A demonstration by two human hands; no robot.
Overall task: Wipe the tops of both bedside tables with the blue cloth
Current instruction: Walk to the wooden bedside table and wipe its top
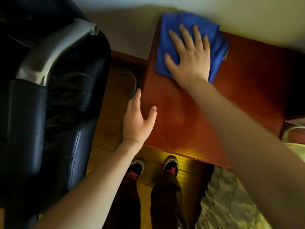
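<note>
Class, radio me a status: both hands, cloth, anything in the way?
Right hand flat on folded blue cloth, far corner of red-brown wooden bedside table. Left hand open, bracing table's edge. Top unobstructed.

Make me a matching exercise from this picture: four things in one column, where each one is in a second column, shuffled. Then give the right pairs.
Column 1
1. right hand
2. left hand
3. blue cloth
4. black chair

Column 2
A. at the left edge of the bedside table, thumb on the top
B. standing on the floor to the left of the table
C. pressed flat on top of the cloth, fingers spread
D. lying at the far left corner of the table top, by the wall

Pairs: 1-C, 2-A, 3-D, 4-B
</note>
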